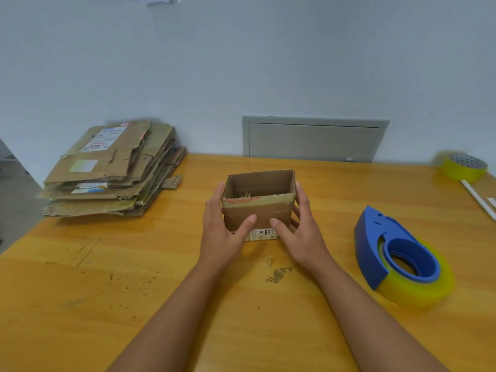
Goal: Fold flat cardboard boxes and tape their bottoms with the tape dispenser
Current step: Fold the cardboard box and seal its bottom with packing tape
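Cardboard box [259, 202], one erected, stands upright with its mouth open upward on the wooden table [107, 277], back from the table's near edge and short of the far edge by the wall. The left hand [222, 229] grips the box's left side, fingers up along the side wall, thumb lying across the front face. The right hand [300, 229] grips the right side likewise, its thumb meeting the front face beside the left thumb. A printed label shows at the box's lower front edge. Right of the box, well apart, lies one blue tape dispenser [400, 253] loaded with yellowish tape, bare tabletop between them. Left of the box, at the table's far left corner, one stack of flattened boxes [112, 170] overhangs the left edge. Far right of the box, near the far edge, sits one spare tape roll [463, 167].
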{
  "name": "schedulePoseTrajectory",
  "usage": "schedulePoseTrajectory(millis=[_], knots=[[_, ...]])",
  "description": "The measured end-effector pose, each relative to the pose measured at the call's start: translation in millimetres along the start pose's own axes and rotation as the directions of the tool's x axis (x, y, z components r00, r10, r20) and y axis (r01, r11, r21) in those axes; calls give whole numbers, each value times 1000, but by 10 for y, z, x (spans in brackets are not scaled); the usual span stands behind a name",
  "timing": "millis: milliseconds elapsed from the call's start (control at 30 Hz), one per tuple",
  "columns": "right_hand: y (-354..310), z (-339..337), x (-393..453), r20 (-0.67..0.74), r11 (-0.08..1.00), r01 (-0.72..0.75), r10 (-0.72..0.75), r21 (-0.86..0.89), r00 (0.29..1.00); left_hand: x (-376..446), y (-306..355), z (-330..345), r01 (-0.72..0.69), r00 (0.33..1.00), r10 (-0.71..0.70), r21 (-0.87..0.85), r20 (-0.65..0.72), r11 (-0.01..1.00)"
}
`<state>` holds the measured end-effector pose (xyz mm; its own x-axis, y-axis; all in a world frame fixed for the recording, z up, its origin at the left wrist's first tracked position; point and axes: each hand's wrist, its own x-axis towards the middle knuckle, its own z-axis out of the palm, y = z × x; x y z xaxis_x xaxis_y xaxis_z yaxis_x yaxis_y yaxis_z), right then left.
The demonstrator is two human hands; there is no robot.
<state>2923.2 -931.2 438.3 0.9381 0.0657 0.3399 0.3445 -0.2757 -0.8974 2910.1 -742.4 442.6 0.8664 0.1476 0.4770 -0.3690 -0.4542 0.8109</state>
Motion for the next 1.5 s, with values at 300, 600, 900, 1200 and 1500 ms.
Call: schedulePoseTrajectory(millis=[300,600,900,1200,1500], knots=[[-14,-27,-30,-20,999,-23,23,40,1000,-24,-1,62,94,993,-90,-59,72,994],[-16,-37,-21,-5,1000,-4,4,23,1000,19,12,65,110,991,-101,-110,85,988],[-49,-19,-18,-34,984,-59,65,170,997,16,100,-18,194,981,-181,-232,74,953],[-156,-40,-9,-61,949,-83,107,303,992,56,208,-112,201,979,-188,-256,73,946],[-175,-75,1,40,997,54,-57,61,998,71,164,-169,76,997,-72,-208,24,975]])
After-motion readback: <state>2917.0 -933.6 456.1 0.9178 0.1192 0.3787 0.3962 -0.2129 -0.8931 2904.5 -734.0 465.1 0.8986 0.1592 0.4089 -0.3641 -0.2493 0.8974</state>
